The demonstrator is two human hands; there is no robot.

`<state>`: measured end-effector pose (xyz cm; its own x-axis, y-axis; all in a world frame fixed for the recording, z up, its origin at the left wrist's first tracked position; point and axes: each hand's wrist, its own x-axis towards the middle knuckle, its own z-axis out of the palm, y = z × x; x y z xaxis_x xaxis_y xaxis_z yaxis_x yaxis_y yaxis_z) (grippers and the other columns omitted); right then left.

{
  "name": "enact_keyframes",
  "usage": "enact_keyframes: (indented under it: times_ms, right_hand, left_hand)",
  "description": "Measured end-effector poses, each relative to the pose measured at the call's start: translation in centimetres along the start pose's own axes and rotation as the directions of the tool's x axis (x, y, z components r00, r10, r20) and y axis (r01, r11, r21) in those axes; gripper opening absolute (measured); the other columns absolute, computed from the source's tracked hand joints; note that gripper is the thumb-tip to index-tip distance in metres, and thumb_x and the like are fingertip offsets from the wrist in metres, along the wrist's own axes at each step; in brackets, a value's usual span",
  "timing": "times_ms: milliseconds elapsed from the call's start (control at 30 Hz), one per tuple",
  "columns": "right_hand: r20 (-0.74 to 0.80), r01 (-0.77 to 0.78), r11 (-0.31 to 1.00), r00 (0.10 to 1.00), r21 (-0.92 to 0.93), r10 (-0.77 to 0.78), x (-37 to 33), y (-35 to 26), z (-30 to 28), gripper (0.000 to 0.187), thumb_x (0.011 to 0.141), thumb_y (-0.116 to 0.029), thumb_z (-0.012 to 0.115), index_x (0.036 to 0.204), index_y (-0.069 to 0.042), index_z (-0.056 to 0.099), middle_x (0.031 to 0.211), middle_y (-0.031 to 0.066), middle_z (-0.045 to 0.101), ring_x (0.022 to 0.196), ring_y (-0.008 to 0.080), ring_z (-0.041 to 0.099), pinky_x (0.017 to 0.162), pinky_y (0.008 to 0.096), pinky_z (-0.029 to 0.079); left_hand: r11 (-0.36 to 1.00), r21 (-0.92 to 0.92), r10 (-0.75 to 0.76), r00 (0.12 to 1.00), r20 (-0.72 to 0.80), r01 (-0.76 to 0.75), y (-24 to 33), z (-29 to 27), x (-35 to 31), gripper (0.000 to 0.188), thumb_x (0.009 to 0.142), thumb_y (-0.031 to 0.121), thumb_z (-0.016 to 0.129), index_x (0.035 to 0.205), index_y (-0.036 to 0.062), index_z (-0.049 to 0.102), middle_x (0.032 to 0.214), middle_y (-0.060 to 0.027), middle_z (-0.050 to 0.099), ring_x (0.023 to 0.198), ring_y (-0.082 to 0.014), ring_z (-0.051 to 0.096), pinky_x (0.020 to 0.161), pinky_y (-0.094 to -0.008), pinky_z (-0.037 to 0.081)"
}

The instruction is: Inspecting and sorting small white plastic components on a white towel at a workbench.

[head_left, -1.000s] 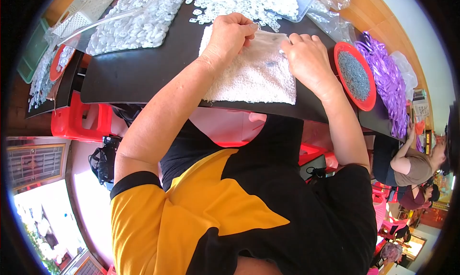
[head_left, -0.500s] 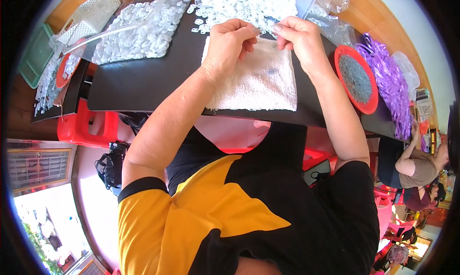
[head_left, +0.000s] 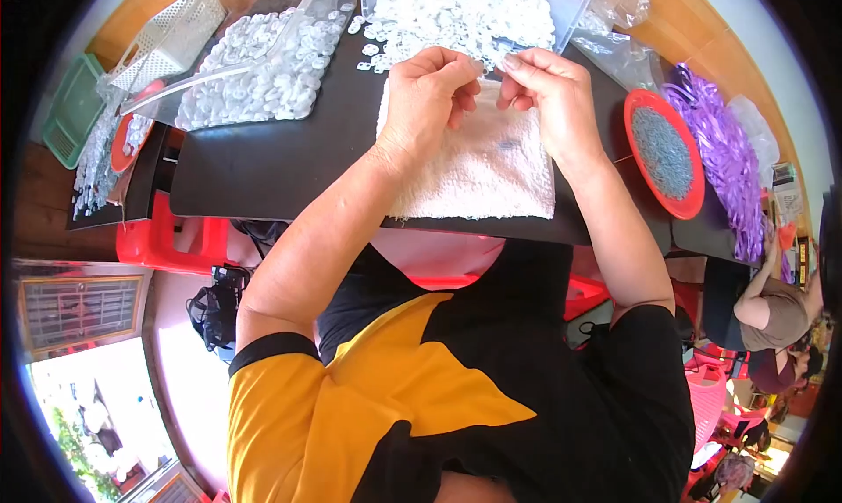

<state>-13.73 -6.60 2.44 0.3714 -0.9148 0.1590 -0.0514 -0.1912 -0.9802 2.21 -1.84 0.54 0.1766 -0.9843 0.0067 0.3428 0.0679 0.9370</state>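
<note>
Head view: above a white cloth (head_left: 491, 183), left hand (head_left: 430, 99) and right hand (head_left: 561, 99) pinch narrowly, contents impossible to tell; white pieces (head_left: 456, 12) at its twelve o'clock, red dish (head_left: 687, 206) at three.

Wearer's two hands (head_left: 421, 104) (head_left: 561, 104), one white cloth (head_left: 478, 180), two plastic baskets (head_left: 180, 40) (head_left: 72, 121)

Cloth (head_left: 482, 171) on table (head_left: 263, 170), left of dish (head_left: 684, 207)

Dark counter (head_left: 263, 178): a pale towel (head_left: 495, 192) is laid along the near edge, with loose white pieces (head_left: 371, 50) scattered beyond it beside a clear bin (head_left: 576, 10) filled with similar pieces. At left, white pieces are held in a clear container (head_left: 321, 5). At right, a red tray (head_left: 690, 203) of fine grey pieces is placed beside purple ribbons (head_left: 724, 165).
</note>
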Motion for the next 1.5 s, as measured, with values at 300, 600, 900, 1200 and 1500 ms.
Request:
enact_keyframes:
  times_ms: [300,600,900,1200,1500]
  right_hand:
    - [-0.026,0.042,0.999,0.999,0.002,-0.042,-0.11,0.13,-0.15,0.017,0.090,-0.017,0.060,0.086,-0.001,0.066,0.067,0.0026,0.061,0.061,0.0098,0.057,0.059,0.0211,0.037]
    - [-0.040,0.095,0.995,0.995,-0.003,-0.095,-0.22,0.23,-0.21,0.019,0.087,-0.020,0.064,0.081,-0.003,0.067,0.063,0.0007,0.061,0.059,0.0064,0.054,0.056,0.0212,0.038]
    - [-0.018,0.092,0.995,0.996,-0.038,-0.092,-0.29,0.04,-0.62,0.016,0.090,-0.016,0.061,0.087,-0.001,0.067,0.068,0.0021,0.061,0.062,0.0097,0.057,0.060,0.0219,0.038]
    - [-0.019,0.104,0.993,0.994,-0.048,-0.105,-0.33,0.10,-0.59,0.019,0.086,-0.022,0.065,0.083,-0.003,0.068,0.064,0.0003,0.061,0.060,0.0062,0.055,0.057,0.0213,0.040]
    - [-0.009,0.111,0.993,0.994,-0.043,-0.112,-0.40,0.21,-0.51,0.019,0.087,-0.022,0.065,0.081,-0.004,0.067,0.063,0.0002,0.061,0.060,0.0061,0.055,0.057,0.0210,0.040]
  left_hand:
    - [1.000,0.004,0.002,0.999,0.038,-0.002,-0.09,0.43,-0.39,0.012,0.086,0.013,0.065,0.086,0.0007,0.063,0.071,-0.0036,0.060,0.057,-0.0093,0.054,0.045,-0.0215,0.037]
    - [1.000,0.027,0.005,0.999,0.035,-0.006,-0.15,0.42,-0.41,0.012,0.086,0.012,0.065,0.085,0.0005,0.063,0.071,-0.0039,0.060,0.057,-0.0096,0.055,0.044,-0.0214,0.037]
    - [0.999,0.044,0.011,0.999,0.031,-0.012,-0.19,0.48,-0.45,0.013,0.086,0.013,0.066,0.085,0.0001,0.063,0.071,-0.0044,0.060,0.056,-0.0097,0.054,0.044,-0.0218,0.037]
    - [0.997,0.069,0.023,0.999,0.043,-0.025,-0.20,0.60,-0.56,0.013,0.086,0.013,0.065,0.085,0.0004,0.063,0.071,-0.0040,0.061,0.056,-0.0093,0.054,0.045,-0.0214,0.037]
    - [0.998,0.059,0.031,0.999,0.025,-0.033,-0.05,0.65,-0.70,0.013,0.086,0.013,0.065,0.085,0.0006,0.063,0.070,-0.0040,0.060,0.056,-0.0093,0.054,0.044,-0.0215,0.037]
